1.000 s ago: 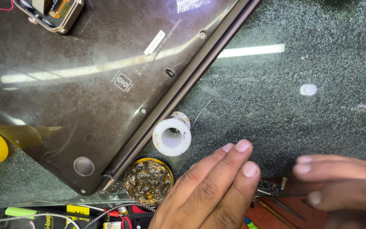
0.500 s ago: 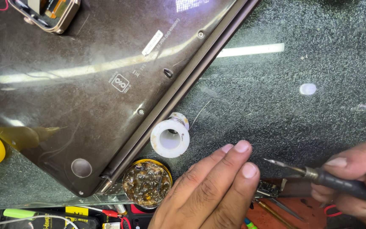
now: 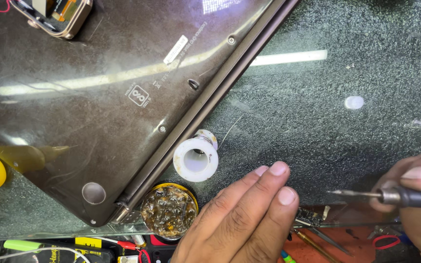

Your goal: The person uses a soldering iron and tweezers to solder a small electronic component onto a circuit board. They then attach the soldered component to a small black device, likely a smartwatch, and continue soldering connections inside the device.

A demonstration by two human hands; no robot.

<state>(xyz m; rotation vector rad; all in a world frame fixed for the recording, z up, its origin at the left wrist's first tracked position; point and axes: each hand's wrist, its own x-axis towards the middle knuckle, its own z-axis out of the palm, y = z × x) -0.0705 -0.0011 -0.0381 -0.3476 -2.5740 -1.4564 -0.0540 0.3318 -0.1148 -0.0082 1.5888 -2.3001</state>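
Fingers of our right hand pinch the dark-handled soldering iron, lying level, tip pointing frame-left; our left hand rests flat, fingers together, holding nothing.

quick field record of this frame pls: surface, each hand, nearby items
surface: dark speckled glass worktop
left hand: flat on worktop, fingers extended, holds nothing
right hand: grips soldering iron, tip pointing toward left hand
laptop: closed, underside up
solder spool: white, beside laptop edge
flux tin: open, by laptop corner
smartwatch: opened, lying on laptop
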